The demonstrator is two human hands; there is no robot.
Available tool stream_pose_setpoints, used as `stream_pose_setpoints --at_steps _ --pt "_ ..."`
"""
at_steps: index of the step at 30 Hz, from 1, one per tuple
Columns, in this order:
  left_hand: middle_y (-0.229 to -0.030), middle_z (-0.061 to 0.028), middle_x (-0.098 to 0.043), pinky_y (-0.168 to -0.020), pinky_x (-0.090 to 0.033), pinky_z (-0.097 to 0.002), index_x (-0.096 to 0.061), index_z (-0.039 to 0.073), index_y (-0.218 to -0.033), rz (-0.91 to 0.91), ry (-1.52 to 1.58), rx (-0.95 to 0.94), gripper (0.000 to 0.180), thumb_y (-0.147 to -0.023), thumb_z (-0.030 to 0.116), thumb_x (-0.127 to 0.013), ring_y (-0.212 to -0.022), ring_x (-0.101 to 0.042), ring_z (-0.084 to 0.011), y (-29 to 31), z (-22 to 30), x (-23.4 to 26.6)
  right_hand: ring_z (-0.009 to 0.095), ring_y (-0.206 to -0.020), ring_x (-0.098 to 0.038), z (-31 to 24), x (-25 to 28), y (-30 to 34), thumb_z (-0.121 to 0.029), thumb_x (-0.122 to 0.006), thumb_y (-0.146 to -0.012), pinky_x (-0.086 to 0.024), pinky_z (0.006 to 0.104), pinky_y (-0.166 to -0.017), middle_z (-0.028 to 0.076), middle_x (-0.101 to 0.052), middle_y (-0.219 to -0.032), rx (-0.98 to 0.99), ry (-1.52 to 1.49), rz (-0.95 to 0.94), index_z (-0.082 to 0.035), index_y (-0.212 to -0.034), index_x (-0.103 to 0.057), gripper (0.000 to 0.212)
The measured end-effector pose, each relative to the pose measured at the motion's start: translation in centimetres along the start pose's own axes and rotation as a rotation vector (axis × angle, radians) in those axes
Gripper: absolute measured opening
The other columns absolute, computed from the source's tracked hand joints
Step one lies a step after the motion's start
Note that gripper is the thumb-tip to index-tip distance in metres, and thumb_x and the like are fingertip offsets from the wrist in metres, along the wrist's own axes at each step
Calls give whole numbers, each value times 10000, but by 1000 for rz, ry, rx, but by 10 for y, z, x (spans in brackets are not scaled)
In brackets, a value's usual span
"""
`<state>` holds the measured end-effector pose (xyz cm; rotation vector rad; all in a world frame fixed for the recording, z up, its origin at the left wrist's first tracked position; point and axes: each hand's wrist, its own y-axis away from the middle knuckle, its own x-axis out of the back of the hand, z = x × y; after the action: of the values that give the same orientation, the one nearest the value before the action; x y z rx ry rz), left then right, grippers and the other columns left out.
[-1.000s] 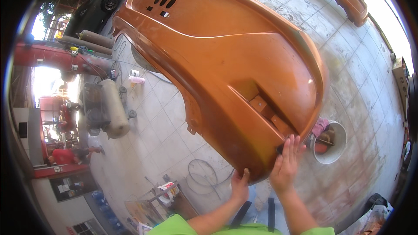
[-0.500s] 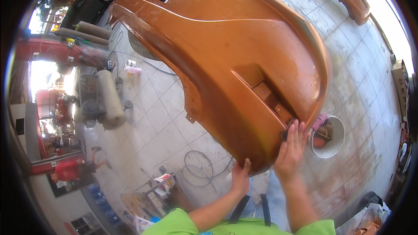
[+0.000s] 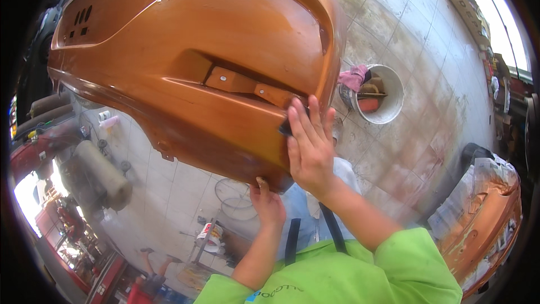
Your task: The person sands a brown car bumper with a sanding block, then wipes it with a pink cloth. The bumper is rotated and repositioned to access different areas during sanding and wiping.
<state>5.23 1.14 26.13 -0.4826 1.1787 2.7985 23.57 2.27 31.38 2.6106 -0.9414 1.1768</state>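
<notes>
Some steadiness from our left hand (image 3: 269, 205), its grip closed on the near edge of the orange panel (image 3: 247, 39) before us, should let our flat, outstretched right hand (image 3: 313, 155) press the dark pad (image 3: 286, 128) under its fingers evenly against the curve.

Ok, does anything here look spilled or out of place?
Yes: the tiled floor right of the orange panel has reddish-brown smears, odd against its paler parts; paint or dirt, I can't tell. A pink cloth hangs over the rim of the white bucket.
</notes>
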Motion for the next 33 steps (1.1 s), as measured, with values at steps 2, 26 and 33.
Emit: stream_pose_setpoints --at_steps 2,26,33 --pt "-1449 -83 -576 -1142 -439 -399 -470 48 -1464 5 -10 -2 491 -1088 349 -568 -1324 -564 -215 -1 -2 1 384 -1562 -300 2 -1 -5 -121 -542 -996 -50 575 -1287 187 -494 -1578 24 24 -38 56 -1497 -501 534" --pt "-1466 -82 -543 -1125 -452 -407 -396 62 -1512 -54 -28 2 577 -1083 409 -563 -1324 -550 -224 2 -4 1 343 -1458 -479 20 12 -5 -178 -642 -934 -57 642 -1277 171 -625 -1438 199 -12 -78 55 -1371 -625 495" --pt "-1515 -97 -513 -1182 -402 -449 -388 71 -1530 3 -86 -41 578 -1083 392 -563 -1398 -502 -258 -3 -9 -14 291 -1257 -612 7 7 -25 -192 -636 -941 -161 603 -1282 168 -694 -1316 80 -218 27 79 -1313 -650 460"
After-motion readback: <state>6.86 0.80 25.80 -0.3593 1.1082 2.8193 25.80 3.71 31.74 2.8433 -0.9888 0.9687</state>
